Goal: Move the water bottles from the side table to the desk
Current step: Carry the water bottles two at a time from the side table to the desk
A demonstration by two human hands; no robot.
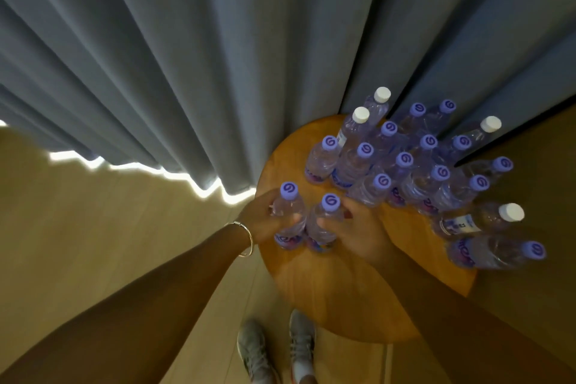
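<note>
A round wooden side table (327,290) carries several clear water bottles, most with purple caps, a few with white caps. Two purple-capped bottles stand apart at the table's near left edge. My left hand (258,218) grips the left bottle (288,215) from its left side. My right hand (361,231) grips the right bottle (324,221) from its right side. Both bottles stand upright on the table. The main cluster of bottles (420,165) fills the far right part of the table. The desk is not in view.
A grey curtain (187,56) hangs close behind and left of the table, touching the far bottles. Light wooden floor (93,212) spreads on the left. My two shoes (277,349) stand just in front of the table. A purple-capped bottle (498,251) stands near the table's right edge.
</note>
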